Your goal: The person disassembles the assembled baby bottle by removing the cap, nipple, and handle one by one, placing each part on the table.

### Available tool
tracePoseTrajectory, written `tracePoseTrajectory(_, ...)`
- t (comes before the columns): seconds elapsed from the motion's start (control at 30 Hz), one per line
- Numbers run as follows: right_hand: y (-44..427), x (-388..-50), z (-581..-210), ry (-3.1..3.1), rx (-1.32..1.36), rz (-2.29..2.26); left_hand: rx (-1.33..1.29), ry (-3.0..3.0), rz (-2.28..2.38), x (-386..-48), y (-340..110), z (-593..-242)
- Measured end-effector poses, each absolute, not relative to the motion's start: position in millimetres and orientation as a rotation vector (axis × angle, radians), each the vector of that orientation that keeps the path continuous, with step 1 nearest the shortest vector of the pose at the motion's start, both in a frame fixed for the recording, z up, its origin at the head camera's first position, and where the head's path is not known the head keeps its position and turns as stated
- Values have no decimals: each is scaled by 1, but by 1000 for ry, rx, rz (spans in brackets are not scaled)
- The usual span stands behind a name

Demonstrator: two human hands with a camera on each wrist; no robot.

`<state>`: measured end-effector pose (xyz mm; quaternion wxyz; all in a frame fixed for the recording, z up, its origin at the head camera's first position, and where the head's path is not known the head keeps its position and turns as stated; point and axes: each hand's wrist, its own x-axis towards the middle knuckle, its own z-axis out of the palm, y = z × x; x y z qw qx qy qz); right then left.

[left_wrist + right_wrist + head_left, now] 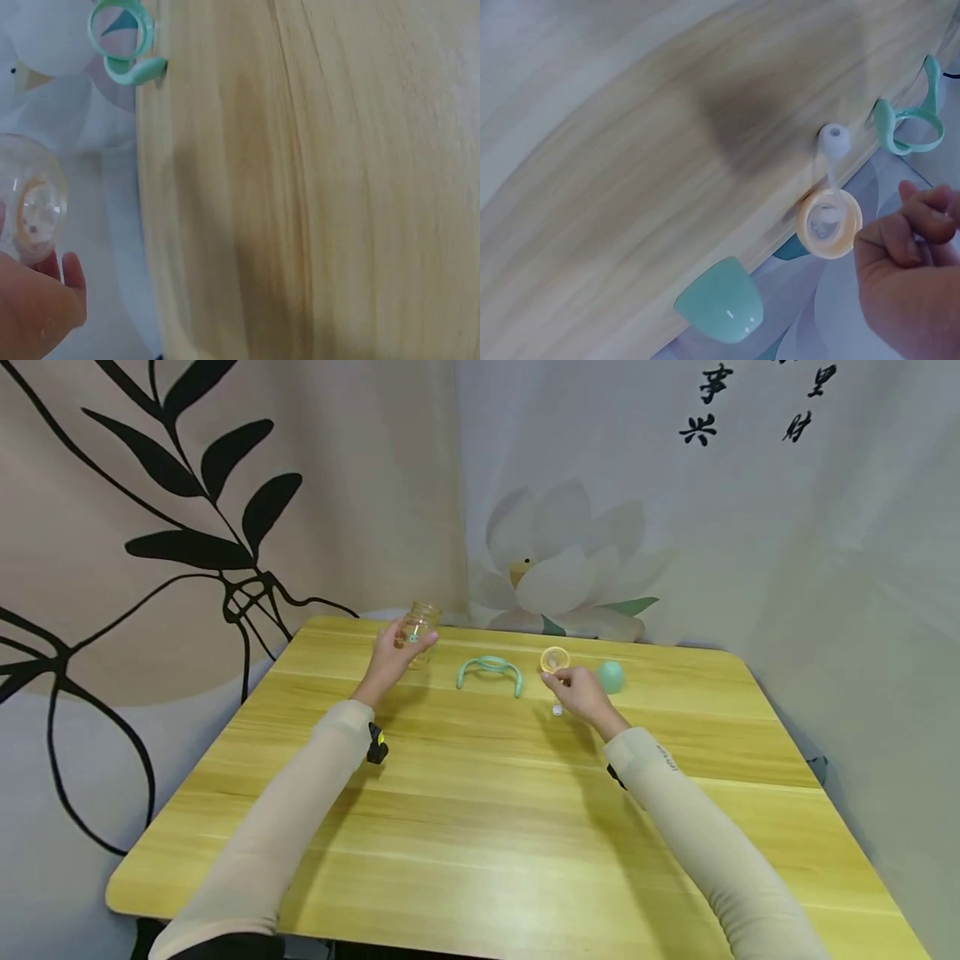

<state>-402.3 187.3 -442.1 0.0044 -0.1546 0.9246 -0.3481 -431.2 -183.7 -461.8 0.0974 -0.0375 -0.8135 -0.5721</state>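
My left hand (393, 658) grips a clear, amber-tinted baby bottle (423, 617) at the far edge of the table. In the left wrist view the rounded bottle base (37, 210) shows beside the fingers. My right hand (583, 695) is just in front of a pale orange bottle collar (555, 651). In the right wrist view its fingers are loosely bent, with nothing visible between them. From the collar (804, 225) a thin straw runs to a small white weight (834, 141). A mint dome cap (611, 677) stands right of this hand.
A mint two-handled ring (491, 665) rests between the hands on the wooden table (465, 827). Behind the table's far edge hangs a printed curtain (360, 485).
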Motion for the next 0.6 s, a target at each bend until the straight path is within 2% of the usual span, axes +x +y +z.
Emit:
tracePoseTrajectory(0.27,193,-394,-437,2871,-603,-1098,-3,-2415,-1639,-437,-187,-475)
tracePoseTrajectory(0.6,197,-393,-436,2827,-596,-1076,160,-2583,-1552,-440,-186,-478)
